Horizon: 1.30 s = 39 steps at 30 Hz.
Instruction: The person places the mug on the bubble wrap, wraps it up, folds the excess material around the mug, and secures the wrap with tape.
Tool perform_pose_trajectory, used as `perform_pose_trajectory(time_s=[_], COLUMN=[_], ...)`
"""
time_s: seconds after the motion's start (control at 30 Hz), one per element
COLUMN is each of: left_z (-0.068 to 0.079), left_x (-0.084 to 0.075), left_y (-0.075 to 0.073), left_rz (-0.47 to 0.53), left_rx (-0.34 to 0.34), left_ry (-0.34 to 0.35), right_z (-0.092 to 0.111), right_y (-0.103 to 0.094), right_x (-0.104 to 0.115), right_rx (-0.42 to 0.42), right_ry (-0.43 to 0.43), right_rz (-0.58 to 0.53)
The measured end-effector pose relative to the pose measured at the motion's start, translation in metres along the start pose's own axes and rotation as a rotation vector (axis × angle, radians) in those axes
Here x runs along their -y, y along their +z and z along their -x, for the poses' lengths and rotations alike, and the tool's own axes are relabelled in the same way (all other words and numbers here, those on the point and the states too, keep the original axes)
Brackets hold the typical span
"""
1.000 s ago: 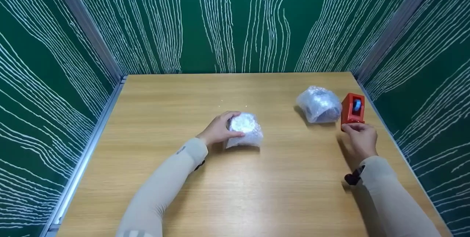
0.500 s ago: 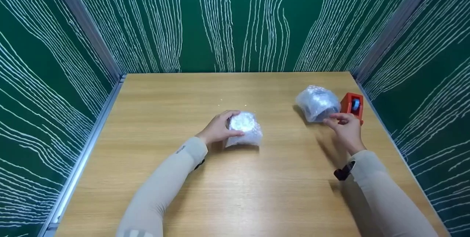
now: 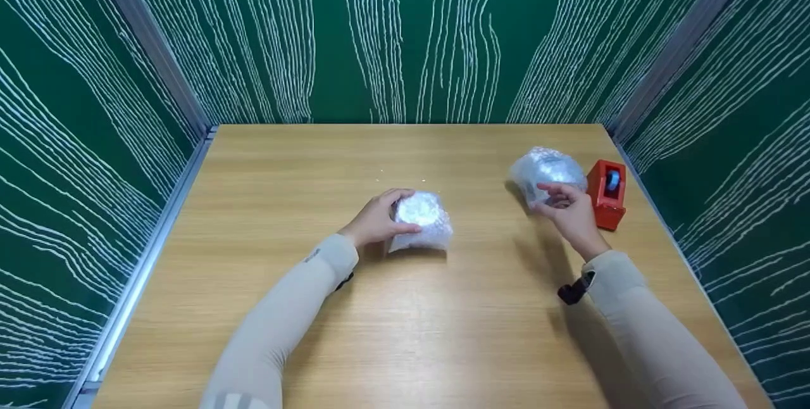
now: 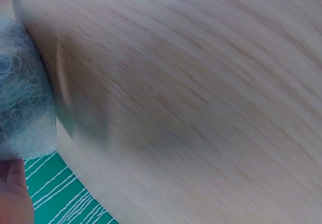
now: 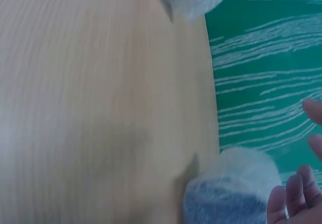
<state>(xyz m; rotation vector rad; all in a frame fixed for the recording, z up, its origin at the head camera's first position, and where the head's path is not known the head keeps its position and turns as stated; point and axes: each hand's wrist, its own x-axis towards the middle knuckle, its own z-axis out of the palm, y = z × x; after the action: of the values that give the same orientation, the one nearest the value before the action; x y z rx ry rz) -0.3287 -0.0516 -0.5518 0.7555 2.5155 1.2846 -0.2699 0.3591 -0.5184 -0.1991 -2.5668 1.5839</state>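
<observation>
A bubble-wrapped bundle (image 3: pixel 425 216) sits mid-table, its top glaring in the light. My left hand (image 3: pixel 380 219) grips it from the left, thumb along the near side and fingers at the far side. In the left wrist view the bundle (image 4: pixel 25 93) shows its bubbles beside a fingertip. My right hand (image 3: pixel 573 216) hovers before a second bubble-wrapped bundle (image 3: pixel 544 168), overlapping it in the head view, thumb and forefinger bent toward each other. I cannot tell whether a thin strip of tape is between them. Curled fingers (image 5: pixel 294 196) appear at the right wrist view's edge.
A red tape dispenser (image 3: pixel 607 197) with a blue-centred roll stands at the table's right edge, beside the second bundle. A few small specks lie behind the left bundle. Green walls with white lines enclose the wooden table (image 3: pixel 304 162) at the back and sides.
My right hand has left the front of the tape dispenser and moved left, to just before the second bundle. My left hand and its bundle have stayed in place.
</observation>
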Motion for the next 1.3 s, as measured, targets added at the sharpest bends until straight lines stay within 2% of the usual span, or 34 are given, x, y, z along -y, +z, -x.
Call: perform_pose_trajectory(time_s=[0.27,0.53,0.9,1.17,1.3], left_z=[-0.001,0.000,0.000,0.001,0.001], left_x=[0.001,0.001,0.002,0.001,-0.001], left_y=[0.000,0.001,0.001,0.000,0.000], left_rz=[0.014,0.020,0.018,0.012,0.018], left_rx=[0.000,-0.001,-0.005,-0.004,-0.005], left_ry=[-0.014,-0.019,-0.002,-0.005,-0.018], right_z=[0.001,-0.002,0.001,0.005,0.005], right_y=[0.018,0.048,0.083,0.107,0.120], right_x=[0.020,0.037,0.056,0.063,0.069], right_rx=[0.121,0.206,0.310,0.387,0.434], right_ry=[-0.017,-0.100,-0.212,-0.256,-0.267], right_rz=[-0.035,-0.151,-0.182,-0.170,-0.203])
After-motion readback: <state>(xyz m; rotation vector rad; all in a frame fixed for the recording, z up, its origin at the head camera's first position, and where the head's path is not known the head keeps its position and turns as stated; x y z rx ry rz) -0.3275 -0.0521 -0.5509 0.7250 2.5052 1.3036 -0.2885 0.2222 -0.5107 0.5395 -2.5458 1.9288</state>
